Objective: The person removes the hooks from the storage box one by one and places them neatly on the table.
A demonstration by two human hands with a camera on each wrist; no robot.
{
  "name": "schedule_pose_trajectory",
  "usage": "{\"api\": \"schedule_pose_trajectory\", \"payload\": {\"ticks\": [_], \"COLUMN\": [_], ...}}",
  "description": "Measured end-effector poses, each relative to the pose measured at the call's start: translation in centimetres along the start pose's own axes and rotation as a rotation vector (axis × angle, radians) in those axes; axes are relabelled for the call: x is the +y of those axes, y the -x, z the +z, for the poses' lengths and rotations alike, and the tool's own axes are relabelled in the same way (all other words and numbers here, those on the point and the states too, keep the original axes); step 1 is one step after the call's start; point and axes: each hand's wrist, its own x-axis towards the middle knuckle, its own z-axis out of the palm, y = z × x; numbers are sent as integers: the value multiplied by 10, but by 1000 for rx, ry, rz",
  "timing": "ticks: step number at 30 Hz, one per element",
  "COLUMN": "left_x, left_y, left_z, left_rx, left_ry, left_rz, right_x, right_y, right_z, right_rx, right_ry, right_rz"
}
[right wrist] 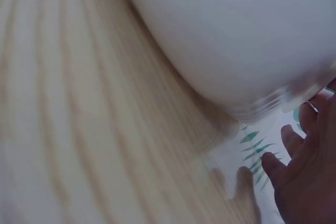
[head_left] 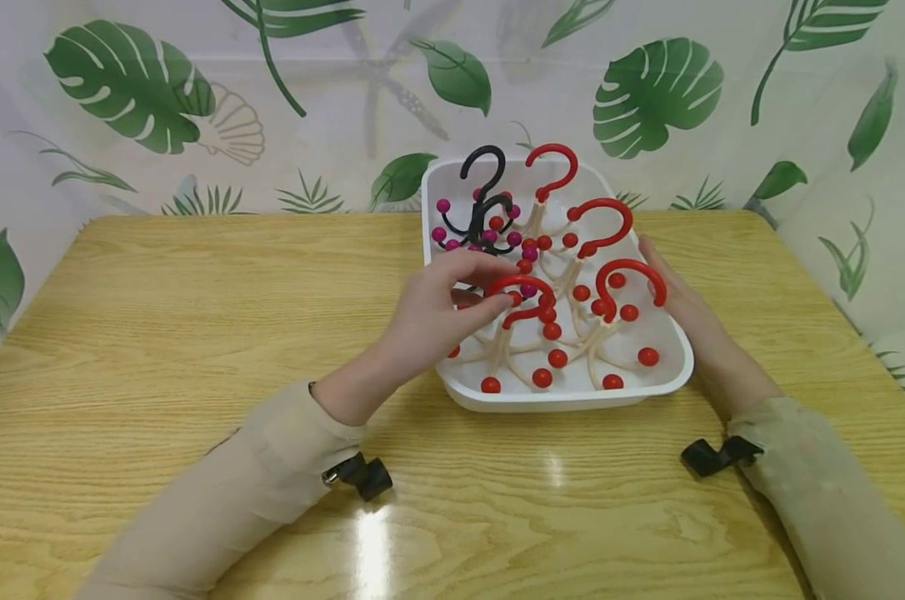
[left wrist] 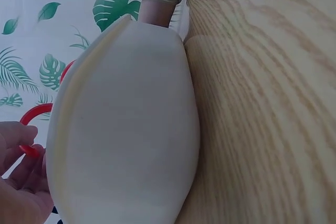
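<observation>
A white plastic tray [head_left: 572, 402] holds several hook-handled scalp massagers with curved prongs and ball tips. The nearest-left massager [head_left: 522, 282] has a red hook and beige prongs; my left hand [head_left: 430, 312] grips its hook between thumb and fingers. That red hook [left wrist: 35, 112] also shows beside the left hand [left wrist: 23, 177] in the left wrist view. Along the tray's right wall lies my right hand [head_left: 696, 342], partly hidden behind the rim. In the right wrist view, the right hand [right wrist: 310, 166] has its fingers extended at the tray's outer side [right wrist: 236, 40].
Two black massagers [head_left: 486, 175] with magenta tips stand in the tray's back left. Other red-hooked massagers fill the right half, one at the front right [head_left: 625, 271]. The tray rests on a wooden table [head_left: 197, 333], before a leaf-patterned wall covering [head_left: 452, 75].
</observation>
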Motion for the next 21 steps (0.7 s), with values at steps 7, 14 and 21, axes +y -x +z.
{"api": "schedule_pose_trajectory", "payload": {"ticks": [7, 14, 21], "left_x": [-1, 3, 7], "left_y": [-2, -4, -8], "left_z": [4, 8, 12], "left_rx": [17, 19, 33], "left_ry": [4, 9, 19], "left_rz": [-6, -9, 3], "right_x": [0, 0, -5], "right_y": [0, 0, 2], "right_z": [0, 0, 2], "right_rx": [-2, -1, 3], "right_ry": [4, 5, -6], "right_rz": [-2, -4, -5]}}
